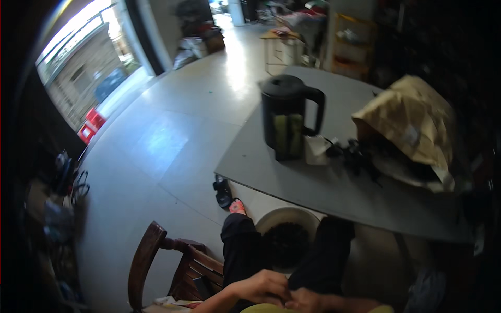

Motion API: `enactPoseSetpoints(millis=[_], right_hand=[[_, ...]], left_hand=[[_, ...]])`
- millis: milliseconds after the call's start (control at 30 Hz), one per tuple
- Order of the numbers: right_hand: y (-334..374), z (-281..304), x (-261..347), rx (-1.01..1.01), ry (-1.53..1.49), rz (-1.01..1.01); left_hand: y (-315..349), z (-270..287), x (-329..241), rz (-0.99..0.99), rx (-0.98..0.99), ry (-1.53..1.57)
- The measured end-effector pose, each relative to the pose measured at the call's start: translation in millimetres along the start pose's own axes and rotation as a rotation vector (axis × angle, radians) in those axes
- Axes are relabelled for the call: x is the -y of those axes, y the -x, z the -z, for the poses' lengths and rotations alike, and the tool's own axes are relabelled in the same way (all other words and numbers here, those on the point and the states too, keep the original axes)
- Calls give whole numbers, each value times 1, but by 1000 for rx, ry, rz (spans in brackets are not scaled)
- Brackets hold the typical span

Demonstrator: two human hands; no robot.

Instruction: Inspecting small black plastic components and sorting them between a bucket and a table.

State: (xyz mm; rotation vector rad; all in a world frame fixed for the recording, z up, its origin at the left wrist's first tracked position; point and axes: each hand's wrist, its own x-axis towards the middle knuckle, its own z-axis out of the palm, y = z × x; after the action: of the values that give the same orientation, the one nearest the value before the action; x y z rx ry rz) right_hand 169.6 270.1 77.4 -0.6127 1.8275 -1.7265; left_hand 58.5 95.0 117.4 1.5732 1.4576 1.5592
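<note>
Close together over my lap, my left hand [267,285] and my right hand [307,301] meet with their fingers curled in. Whatever they pinch, if anything, is hidden or too small to make out. Between my knees stands a round, pale basin [267,218] with a dark heap [287,237] in it. The pieces of that heap are too dim to name. Both hands are on the near side of the basin, apart from it.
A grey table [308,180] bears a dark jug [282,101] with a handle, a small pale container [315,150], some black clutter [355,156] and a crumpled brown paper bag [412,125]. To my left is a wooden chair [148,255]. Dark sandals [223,192] show on the floor.
</note>
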Motion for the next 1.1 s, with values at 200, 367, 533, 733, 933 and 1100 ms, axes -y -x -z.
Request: enactPoseSetpoints(millis=[200,367,533,733,933,1100], right_hand=[[-32,46,6,-769,592,48],[-12,100,8,-1027,667,5],[-19,196,9,-1364,1060,-45],[-44,253,-14,-1488,1350,-325],[-52,269,0,-1491,1110,-439],[-29,309,23,-1744,764,6]], left_hand=[[-2,-9,29,561,-584,-168],[5,-17,51,662,-571,0],[11,-21,52,669,-535,7],[9,-37,50,666,-524,12],[10,-36,52,659,-493,1],[0,-31,49,747,-585,271]])
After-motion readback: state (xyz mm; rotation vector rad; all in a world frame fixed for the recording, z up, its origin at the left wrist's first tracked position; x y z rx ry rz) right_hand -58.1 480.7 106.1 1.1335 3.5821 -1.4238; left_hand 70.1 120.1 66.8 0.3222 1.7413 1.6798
